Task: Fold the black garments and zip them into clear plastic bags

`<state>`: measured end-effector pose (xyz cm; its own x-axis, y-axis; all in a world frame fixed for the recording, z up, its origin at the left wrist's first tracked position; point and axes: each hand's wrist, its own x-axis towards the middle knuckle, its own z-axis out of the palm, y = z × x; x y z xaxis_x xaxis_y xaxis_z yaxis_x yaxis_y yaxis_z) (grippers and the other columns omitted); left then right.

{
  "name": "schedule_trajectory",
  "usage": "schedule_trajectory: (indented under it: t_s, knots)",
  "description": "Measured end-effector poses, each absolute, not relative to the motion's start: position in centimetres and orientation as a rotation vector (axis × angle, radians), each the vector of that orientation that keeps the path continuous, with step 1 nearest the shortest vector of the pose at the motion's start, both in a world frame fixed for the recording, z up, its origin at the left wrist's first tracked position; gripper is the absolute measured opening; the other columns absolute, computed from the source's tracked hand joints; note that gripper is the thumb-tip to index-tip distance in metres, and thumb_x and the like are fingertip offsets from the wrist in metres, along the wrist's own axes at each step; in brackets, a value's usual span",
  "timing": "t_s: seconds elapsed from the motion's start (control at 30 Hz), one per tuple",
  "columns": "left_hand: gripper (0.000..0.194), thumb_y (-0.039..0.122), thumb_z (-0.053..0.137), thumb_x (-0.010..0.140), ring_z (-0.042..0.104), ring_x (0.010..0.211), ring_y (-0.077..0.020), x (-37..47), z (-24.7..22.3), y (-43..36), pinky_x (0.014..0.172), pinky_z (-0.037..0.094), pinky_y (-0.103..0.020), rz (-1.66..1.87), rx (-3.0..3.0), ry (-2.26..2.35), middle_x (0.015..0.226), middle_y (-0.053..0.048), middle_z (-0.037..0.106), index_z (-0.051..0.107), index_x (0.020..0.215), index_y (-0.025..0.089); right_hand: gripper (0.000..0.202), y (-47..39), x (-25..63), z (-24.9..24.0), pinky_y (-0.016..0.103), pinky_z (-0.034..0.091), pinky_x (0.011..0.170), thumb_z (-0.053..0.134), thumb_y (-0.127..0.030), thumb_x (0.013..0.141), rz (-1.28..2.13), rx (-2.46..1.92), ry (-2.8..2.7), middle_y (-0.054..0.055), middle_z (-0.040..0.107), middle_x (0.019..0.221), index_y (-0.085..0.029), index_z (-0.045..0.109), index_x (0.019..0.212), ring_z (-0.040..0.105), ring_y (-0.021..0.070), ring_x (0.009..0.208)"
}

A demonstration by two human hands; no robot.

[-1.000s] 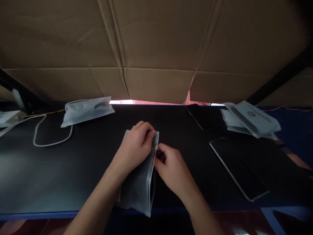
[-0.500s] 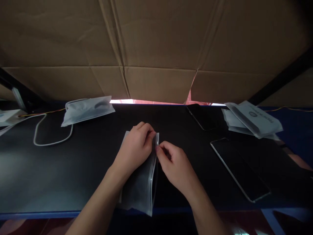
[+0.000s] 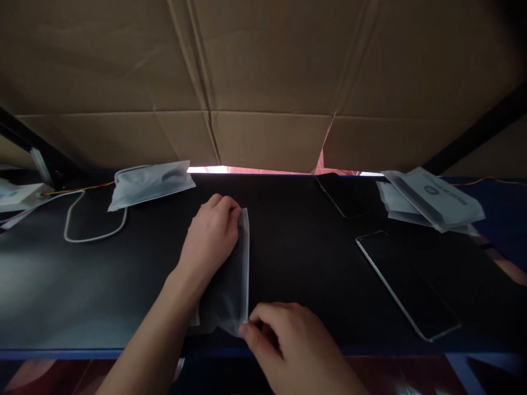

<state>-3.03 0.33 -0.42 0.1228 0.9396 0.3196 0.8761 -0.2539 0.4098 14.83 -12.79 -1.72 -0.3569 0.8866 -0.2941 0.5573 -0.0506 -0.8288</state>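
Observation:
A frosted zip bag (image 3: 230, 285) lies on the black table in front of me, its seal edge running down the right side. My left hand (image 3: 214, 227) is closed on the top of that edge, fingers curled over the plastic. At the near end of the same edge, my right hand (image 3: 284, 334) pinches the bag's lower right corner between thumb and forefinger. My left hand and forearm cover part of the bag, so whatever is inside cannot be made out.
To the right lie a large phone (image 3: 407, 285) and a smaller dark phone (image 3: 340, 195). Printed frosted bags (image 3: 440, 200) are stacked at the far right. A filled frosted bag (image 3: 152, 184) and a white cable (image 3: 94, 240) lie left. Cardboard (image 3: 263, 71) rises behind the table (image 3: 102, 296).
My right hand has slid along the seal edge from near the top to the near corner. My left hand and the bag have shifted slightly left; the edge now looks flatter.

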Motion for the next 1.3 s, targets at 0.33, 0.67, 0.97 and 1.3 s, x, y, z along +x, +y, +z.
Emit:
schedule_trajectory:
  t_s: [0.33,0.67,0.97,1.3]
  knots:
    - [0.059,0.062,0.053,0.108,0.06,0.145,-0.0452,-6.5,-2.9,-7.1,0.118,0.041,-0.083,0.485,2.46,1.657,0.164,-0.013,0.058,0.054,0.16,0.036,0.029,-10.9,20.6,-4.5,0.057,0.057,0.107,0.051,-0.035,0.113,0.441,-1.672,-2.015,0.009,0.075,0.137,-0.028,0.076,0.127,0.07,0.0341,0.13]
    - [0.058,0.054,0.05,0.107,0.036,0.164,-0.0452,-14.5,-4.3,-7.3,0.126,0.029,-0.085,0.437,2.418,1.914,0.177,0.001,0.044,0.044,0.165,0.051,0.062,-11.0,22.1,-7.0,0.074,0.03,0.133,0.046,-0.055,0.115,0.236,-1.731,-2.199,0.001,0.031,0.182,-0.036,0.038,0.173,0.018,0.0383,0.171]
    - [0.071,0.058,0.053,0.104,0.029,0.162,-0.0587,-12.3,-4.5,-9.8,0.113,0.026,-0.1,0.498,2.478,2.059,0.179,0.0,0.039,0.03,0.171,0.056,0.061,-10.7,22.2,-6.9,0.073,0.031,0.133,0.044,-0.056,0.115,0.219,-1.746,-2.216,0.0,0.03,0.182,-0.033,0.041,0.172,0.018,0.0372,0.171]
    - [0.089,0.061,0.056,0.107,0.049,0.156,-0.047,-3.7,-5.8,-11.8,0.114,0.054,-0.074,0.419,2.831,1.479,0.174,-0.015,0.044,0.015,0.179,0.027,0.059,-10.6,22.3,-7.1,0.072,0.031,0.133,0.047,-0.053,0.115,0.186,-1.72,-2.214,0.0,0.035,0.181,-0.034,0.045,0.17,0.021,0.0381,0.171]
